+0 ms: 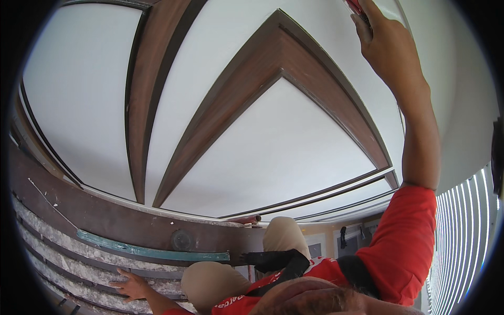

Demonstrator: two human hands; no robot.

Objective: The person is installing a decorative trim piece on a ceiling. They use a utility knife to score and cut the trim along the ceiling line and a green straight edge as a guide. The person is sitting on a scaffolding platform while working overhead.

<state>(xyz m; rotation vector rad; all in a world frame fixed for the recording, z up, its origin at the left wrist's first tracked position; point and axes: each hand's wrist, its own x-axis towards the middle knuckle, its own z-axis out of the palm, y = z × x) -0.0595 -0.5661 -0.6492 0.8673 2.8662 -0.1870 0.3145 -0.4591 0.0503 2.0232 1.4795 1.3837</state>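
Observation:
My right hand (388, 50) is raised high at the upper right, its fingers closed on a red object (355, 6). The top edge of the picture cuts that object off, so its kind does not show. It is beside a white panelled surface (278, 142) framed with reddish-brown, dark-edged trim (226, 89). Low on the left, my left hand (131, 285) has its fingers spread over whitish, stained slats (100, 262). Whether its palm presses on them I cannot tell.
A long teal strip (152, 253) lies along a brown board (142, 223) beside the slats. A round dark disc (182, 240) is on that board. Brown tube-like piece (247, 220) ends near my knee (286, 236). Bright slatted blinds (462, 236) stand at the right.

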